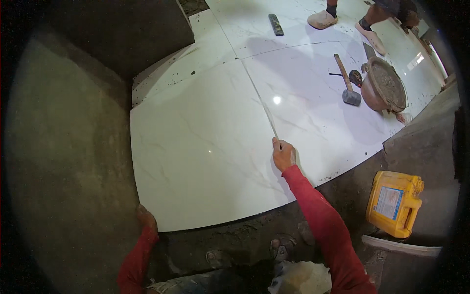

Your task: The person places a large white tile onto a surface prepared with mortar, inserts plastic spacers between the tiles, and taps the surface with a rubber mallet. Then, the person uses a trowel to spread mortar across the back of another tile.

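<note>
A large glossy white floor tile (200,142) with faint grey veining lies in front of me. At its near left corner, beside the wall, is my left hand (148,219), curled at the tile's edge with its fingers partly hidden. My right hand (284,155) is closed at the seam on the tile's right side, thumb pointing forward along it. Whatever its fingers hold there, if anything, cannot be made out. Beyond the seam lies a neighbouring white tile (313,112).
A rubber mallet (348,88), a tape measure (356,77) and a mortar bucket (376,95) stand at the right. A dark tool (275,25) lies farther off, near another person's shoes (322,20). Nearer are a yellow jerrycan (394,203) and a pale strip (401,246). A grey wall (73,147) borders the left.
</note>
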Available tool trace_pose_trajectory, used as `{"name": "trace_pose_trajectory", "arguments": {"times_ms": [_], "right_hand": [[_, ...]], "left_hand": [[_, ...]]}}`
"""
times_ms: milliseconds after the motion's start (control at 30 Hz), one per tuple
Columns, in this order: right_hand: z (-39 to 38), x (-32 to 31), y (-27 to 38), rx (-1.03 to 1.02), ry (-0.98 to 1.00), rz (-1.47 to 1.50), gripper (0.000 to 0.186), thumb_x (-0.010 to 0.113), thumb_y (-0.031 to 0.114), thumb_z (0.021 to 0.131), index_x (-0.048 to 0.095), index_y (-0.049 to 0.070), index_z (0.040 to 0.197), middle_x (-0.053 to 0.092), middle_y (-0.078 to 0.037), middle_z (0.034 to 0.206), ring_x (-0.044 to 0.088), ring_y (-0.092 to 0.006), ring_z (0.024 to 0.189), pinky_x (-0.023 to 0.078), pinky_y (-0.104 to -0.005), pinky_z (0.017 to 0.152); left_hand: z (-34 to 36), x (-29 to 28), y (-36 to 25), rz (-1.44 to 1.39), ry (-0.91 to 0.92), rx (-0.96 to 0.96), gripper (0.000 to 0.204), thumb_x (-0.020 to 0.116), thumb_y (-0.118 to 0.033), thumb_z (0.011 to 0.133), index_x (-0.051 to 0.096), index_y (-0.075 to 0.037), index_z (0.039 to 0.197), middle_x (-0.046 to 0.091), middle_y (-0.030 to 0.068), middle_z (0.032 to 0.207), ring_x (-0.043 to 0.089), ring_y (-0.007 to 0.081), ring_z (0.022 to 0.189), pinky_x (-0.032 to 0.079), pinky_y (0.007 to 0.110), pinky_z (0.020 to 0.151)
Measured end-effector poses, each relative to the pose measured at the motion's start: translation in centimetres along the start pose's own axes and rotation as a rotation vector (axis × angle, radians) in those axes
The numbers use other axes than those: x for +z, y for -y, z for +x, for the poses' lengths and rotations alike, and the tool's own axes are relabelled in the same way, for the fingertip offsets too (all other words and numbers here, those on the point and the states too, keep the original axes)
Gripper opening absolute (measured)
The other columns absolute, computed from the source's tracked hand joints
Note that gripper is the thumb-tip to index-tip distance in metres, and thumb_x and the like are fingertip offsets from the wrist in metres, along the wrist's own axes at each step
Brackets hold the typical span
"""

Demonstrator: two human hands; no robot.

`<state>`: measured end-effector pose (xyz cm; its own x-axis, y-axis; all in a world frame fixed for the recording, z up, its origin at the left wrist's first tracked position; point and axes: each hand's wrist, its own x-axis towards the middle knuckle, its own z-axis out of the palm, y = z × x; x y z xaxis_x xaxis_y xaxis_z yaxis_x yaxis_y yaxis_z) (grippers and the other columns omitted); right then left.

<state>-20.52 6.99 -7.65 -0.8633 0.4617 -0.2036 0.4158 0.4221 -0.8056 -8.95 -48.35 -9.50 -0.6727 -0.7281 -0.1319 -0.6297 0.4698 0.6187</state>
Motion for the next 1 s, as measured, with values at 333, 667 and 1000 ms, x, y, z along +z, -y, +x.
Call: {"name": "trace_pose_trajectory", "arguments": {"times_ms": [333,667,1000], "right_hand": [[0.2,0.2,-0.1,0.018,0.061,0.002,0.042,0.046,0.033,0.094,0.060,-0.003,0.076,0.060,-0.028,0.078,0.057,-0.0466,0.076,0.043,-0.0505,0.071],[1.4,3.3,-1.6,-0.319,0.186,-0.326,0.024,0.050,0.018,0.087,0.064,0.002,0.098,0.064,-0.019,0.088,0.061,-0.0372,0.083,0.048,-0.0467,0.075],[4.2,1.9,-2.5,-0.107,0.133,-0.287,0.045,0.043,0.035,0.093,0.066,-0.004,0.091,0.065,-0.025,0.085,0.061,-0.0431,0.083,0.047,-0.0472,0.077]], "left_hand": [[2.7,-0.7,4.0,0.148,0.114,-0.012,0.043,0.041,-0.029,0.100,0.050,0.001,0.129,0.054,0.0172,0.127,0.052,0.0256,0.116,0.039,0.036,0.098],[1.9,-4.5,3.1,-0.003,0.266,-0.057,0.042,0.049,-0.018,0.092,0.050,0.005,0.128,0.057,0.0107,0.116,0.053,0.0224,0.103,0.041,0.034,0.092],[-14.2,-2.5,-4.2,-0.732,0.162,-0.588,0.066,0.055,-0.031,0.091,0.025,-0.007,0.145,0.030,0.0166,0.144,0.032,0.0274,0.131,0.024,0.039,0.109]]}}
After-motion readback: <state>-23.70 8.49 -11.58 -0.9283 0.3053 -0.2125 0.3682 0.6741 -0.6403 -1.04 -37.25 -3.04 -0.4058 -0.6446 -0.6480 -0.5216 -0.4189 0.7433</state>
